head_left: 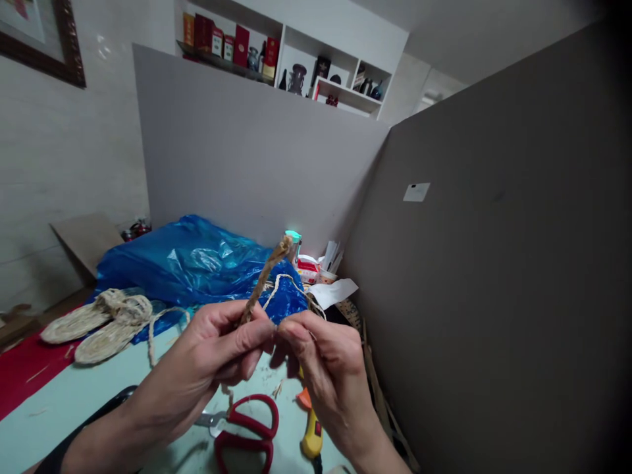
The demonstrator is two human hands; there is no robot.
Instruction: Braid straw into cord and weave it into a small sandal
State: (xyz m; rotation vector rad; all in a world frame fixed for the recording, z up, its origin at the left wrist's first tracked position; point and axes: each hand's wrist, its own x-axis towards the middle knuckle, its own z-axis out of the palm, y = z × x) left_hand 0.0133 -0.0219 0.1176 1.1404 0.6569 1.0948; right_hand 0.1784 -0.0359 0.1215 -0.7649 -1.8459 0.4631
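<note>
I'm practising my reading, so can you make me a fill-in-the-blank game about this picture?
1. The handles of the scissors are coloured ____.
2. The big, crinkly plastic sheet is coloured ____.
3. The brown cord sticks up from the person's ____ hand.
4. There are ____ woven sandals lying near the plastic sheet.

Missing words: red; blue; left; two.

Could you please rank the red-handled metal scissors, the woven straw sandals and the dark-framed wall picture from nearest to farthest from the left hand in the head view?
1. Red-handled metal scissors: below the left hand.
2. Woven straw sandals: farther out at left.
3. Dark-framed wall picture: upper left, on the wall.
</note>
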